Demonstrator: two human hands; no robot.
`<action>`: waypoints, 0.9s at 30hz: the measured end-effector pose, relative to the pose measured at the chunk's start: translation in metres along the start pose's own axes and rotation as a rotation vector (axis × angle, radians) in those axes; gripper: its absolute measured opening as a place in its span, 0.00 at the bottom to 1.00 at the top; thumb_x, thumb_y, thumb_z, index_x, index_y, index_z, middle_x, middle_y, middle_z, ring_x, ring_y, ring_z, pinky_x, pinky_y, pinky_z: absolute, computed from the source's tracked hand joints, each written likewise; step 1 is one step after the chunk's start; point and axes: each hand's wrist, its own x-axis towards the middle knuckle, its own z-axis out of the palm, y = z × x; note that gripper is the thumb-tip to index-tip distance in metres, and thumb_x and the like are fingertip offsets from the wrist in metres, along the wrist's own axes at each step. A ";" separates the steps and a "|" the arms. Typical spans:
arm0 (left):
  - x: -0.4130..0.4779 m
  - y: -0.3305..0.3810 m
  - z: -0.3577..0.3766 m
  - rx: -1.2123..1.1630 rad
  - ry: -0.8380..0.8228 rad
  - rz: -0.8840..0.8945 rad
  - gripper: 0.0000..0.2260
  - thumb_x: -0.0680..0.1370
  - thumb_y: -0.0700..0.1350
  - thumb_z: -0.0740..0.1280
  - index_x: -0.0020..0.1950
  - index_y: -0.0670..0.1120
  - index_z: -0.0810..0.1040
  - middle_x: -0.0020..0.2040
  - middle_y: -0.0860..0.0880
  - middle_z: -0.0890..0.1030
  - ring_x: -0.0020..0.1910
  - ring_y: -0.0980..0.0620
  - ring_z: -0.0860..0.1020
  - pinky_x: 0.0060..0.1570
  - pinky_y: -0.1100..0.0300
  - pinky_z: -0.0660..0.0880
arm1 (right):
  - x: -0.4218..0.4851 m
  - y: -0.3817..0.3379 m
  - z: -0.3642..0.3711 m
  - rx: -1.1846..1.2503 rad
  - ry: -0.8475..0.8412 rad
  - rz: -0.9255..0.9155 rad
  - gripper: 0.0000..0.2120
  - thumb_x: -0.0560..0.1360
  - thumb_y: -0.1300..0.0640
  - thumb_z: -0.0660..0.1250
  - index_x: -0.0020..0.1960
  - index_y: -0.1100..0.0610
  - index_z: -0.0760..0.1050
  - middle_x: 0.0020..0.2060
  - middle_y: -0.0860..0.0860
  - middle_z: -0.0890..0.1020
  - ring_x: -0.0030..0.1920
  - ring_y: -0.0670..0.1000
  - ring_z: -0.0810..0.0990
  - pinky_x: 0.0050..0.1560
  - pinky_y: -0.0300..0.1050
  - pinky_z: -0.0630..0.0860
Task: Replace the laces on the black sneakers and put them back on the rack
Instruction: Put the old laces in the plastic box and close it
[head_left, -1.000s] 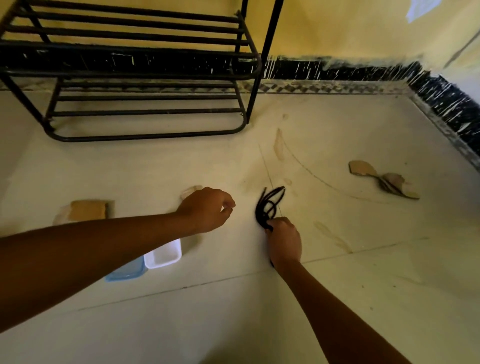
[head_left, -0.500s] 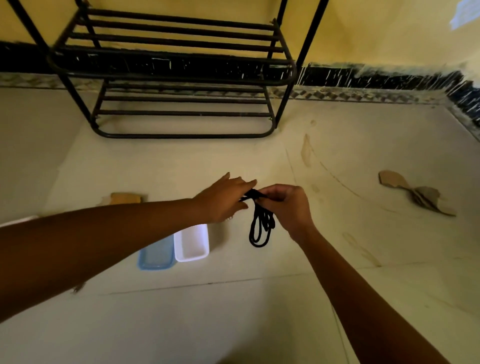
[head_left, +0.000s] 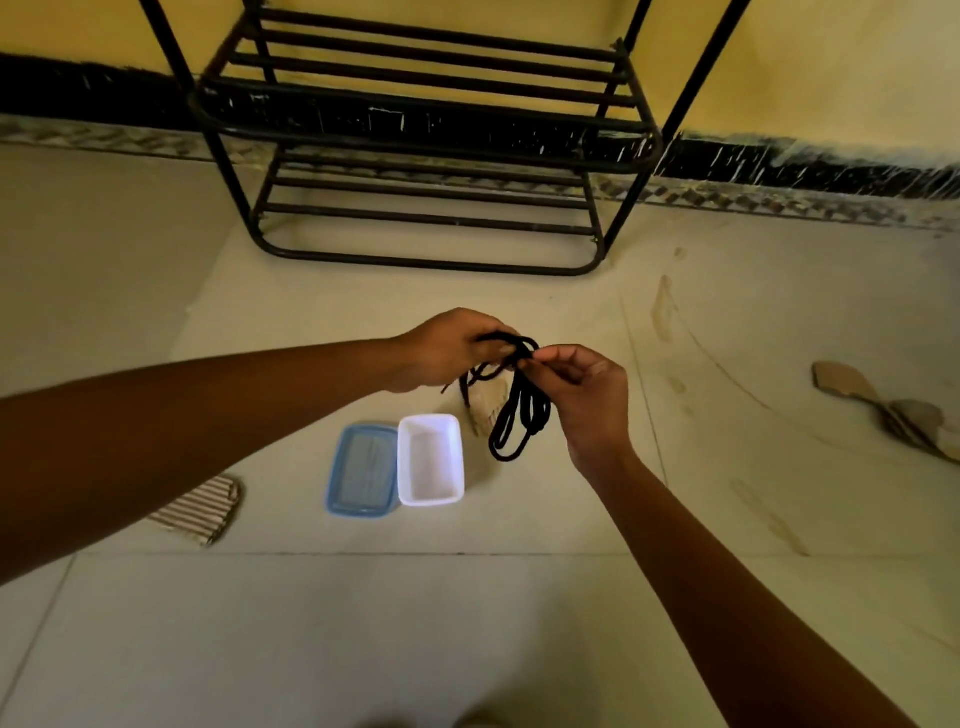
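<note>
A bundle of black laces (head_left: 521, 415) hangs in loops above the pale floor, held between both hands. My left hand (head_left: 447, 349) grips the top of the bundle from the left. My right hand (head_left: 582, 395) pinches the same top part from the right with thumb and fingertips. A black metal shoe rack (head_left: 431, 135) stands against the yellow wall at the back, its slatted shelves bare. No black sneakers are in view.
On the floor below the hands lie a white tub (head_left: 430, 460) and its blue lid (head_left: 362, 470). A beige cloth (head_left: 488, 408) lies behind the laces. A striped cloth (head_left: 200, 509) lies at left. Brown cardboard scraps (head_left: 883, 402) lie at right.
My right hand lifted the laces off the floor and my left hand came over to take hold of them too. Both hands have risen and the view has swung left toward the rack.
</note>
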 end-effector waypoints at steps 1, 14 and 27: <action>-0.002 0.003 -0.002 -0.051 -0.005 -0.009 0.11 0.80 0.41 0.60 0.59 0.38 0.77 0.48 0.45 0.79 0.47 0.53 0.75 0.53 0.64 0.72 | 0.001 -0.001 0.003 0.014 0.018 -0.012 0.09 0.69 0.72 0.70 0.40 0.59 0.79 0.37 0.55 0.83 0.38 0.50 0.83 0.42 0.36 0.78; -0.002 0.033 -0.002 -0.774 0.490 -0.321 0.09 0.79 0.35 0.60 0.56 0.36 0.78 0.42 0.44 0.78 0.44 0.46 0.78 0.50 0.55 0.77 | -0.016 0.008 0.045 -0.296 0.071 -0.330 0.22 0.69 0.59 0.75 0.61 0.54 0.74 0.54 0.47 0.78 0.55 0.46 0.80 0.56 0.40 0.77; -0.008 0.045 -0.015 -0.969 0.526 -0.409 0.12 0.81 0.36 0.58 0.62 0.38 0.74 0.60 0.40 0.78 0.58 0.44 0.78 0.49 0.58 0.75 | -0.016 -0.003 0.060 0.033 0.072 -0.099 0.12 0.69 0.70 0.72 0.46 0.55 0.77 0.39 0.48 0.81 0.34 0.47 0.81 0.40 0.43 0.80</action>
